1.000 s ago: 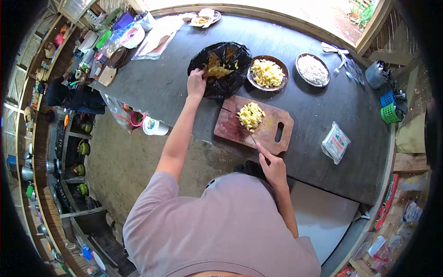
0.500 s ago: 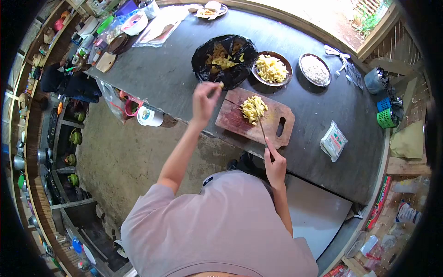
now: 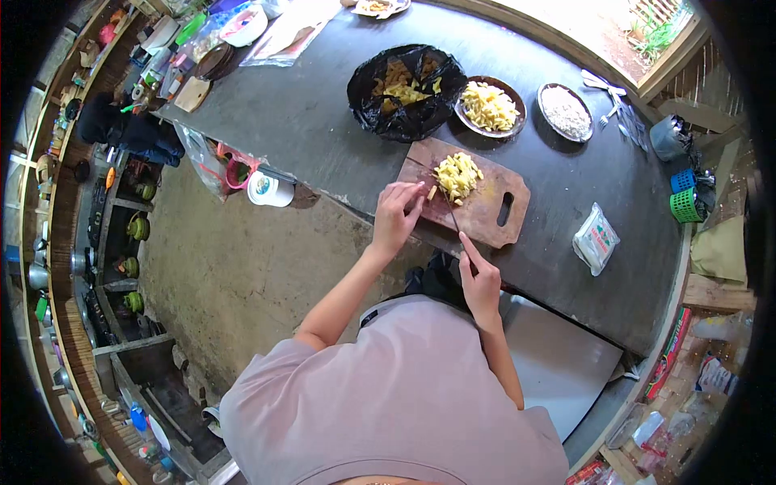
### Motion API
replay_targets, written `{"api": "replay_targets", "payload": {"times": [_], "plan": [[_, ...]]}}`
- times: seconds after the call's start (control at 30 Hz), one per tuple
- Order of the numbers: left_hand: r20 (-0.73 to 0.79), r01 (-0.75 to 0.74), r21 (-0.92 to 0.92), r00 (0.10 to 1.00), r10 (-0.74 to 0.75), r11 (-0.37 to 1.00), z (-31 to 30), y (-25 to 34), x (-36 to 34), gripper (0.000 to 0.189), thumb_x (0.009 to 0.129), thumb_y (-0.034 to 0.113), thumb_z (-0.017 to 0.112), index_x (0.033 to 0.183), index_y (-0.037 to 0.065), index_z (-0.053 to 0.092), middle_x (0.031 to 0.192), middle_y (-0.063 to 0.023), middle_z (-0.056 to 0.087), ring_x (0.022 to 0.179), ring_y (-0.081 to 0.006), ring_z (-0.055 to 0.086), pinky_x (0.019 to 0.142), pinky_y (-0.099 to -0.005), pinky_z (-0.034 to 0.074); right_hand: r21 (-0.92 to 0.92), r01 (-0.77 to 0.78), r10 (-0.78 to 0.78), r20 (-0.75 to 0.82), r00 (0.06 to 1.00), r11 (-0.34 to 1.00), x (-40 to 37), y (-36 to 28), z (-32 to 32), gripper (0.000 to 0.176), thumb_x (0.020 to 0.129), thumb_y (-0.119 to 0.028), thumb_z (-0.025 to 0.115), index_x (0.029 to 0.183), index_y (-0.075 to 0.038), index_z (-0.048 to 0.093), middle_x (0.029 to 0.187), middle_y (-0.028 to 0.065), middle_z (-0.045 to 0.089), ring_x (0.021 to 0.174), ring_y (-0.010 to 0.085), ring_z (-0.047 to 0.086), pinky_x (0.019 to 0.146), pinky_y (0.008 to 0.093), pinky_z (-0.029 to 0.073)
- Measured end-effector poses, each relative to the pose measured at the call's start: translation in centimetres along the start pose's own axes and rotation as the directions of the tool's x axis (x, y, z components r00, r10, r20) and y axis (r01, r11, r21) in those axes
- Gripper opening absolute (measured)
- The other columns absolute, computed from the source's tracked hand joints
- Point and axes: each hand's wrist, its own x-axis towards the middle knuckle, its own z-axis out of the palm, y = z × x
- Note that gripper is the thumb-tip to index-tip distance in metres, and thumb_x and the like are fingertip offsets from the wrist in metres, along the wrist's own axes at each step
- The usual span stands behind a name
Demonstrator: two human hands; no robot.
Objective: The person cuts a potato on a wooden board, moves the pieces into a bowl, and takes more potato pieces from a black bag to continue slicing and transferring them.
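On the wooden cutting board (image 3: 477, 214) lies a pile of chopped yellow pieces (image 3: 458, 176), which look like potato. My right hand (image 3: 482, 287) grips a knife (image 3: 452, 212), index finger stretched along it, its blade against the near left side of the pile. My left hand (image 3: 396, 218) is at the board's left edge, thumb and fingers slightly apart, with no piece visible in it. Close to its fingertips is a small loose yellow strip (image 3: 432, 193). Beyond the board stand a black plastic bag (image 3: 368, 113) with yellowish pieces inside and a bowl of cut yellow pieces (image 3: 490, 109).
A bowl of white flour-like powder (image 3: 566, 113) stands farther right, near several forks or spoons (image 3: 608, 101). A white packet (image 3: 596, 240) lies on the dark table (image 3: 566, 307). Below the table's left edge hangs a white bucket (image 3: 271, 190). Another person (image 3: 133, 133) is at far left.
My left hand has moved from beside the black bag, where it pinched a small piece, down and right to the board's left edge. The knife stays in my right hand at the pile.
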Motion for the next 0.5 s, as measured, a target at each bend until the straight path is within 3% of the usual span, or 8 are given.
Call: {"api": "replay_targets", "payload": {"times": [0.23, 0.5], "plan": [[0.09, -0.142, 0.032, 0.986, 0.139, 0.989, 0.4, -0.1, 1.5, 0.021, 0.089, 0.015, 0.08, 0.11, 0.009, 0.08, 0.106, -0.0024, 0.073, 0.111, -0.0239, 0.066, 0.098, -0.04, 0.049, 0.01, -0.025, 0.025, 0.013, 1.0, 1.0, -0.8, 0.5, 0.2, 0.042, 0.104, -0.022, 0.062, 0.146, -0.025, 0.068, 0.101, 0.0249, 0.076, 0.087, 0.0377, 0.076, 0.078, 0.0433, 0.059], [0.066, -0.1, -0.026, 0.993, 0.101, 0.995, 1.5, 0.3, 1.2, 0.025, 0.089, 0.013, 0.08, 0.113, 0.006, 0.079, 0.107, -0.0041, 0.074, 0.108, -0.0261, 0.065, 0.096, -0.0403, 0.051, -0.024, -0.065, 0.065, 0.009, 0.998, 0.998, -1.1, 0.2, 0.0, 0.042, 0.104, -0.024, 0.063, 0.145, -0.026, 0.068, 0.101, 0.0239, 0.076, 0.088, 0.0376, 0.076, 0.078, 0.0434, 0.06]]}}
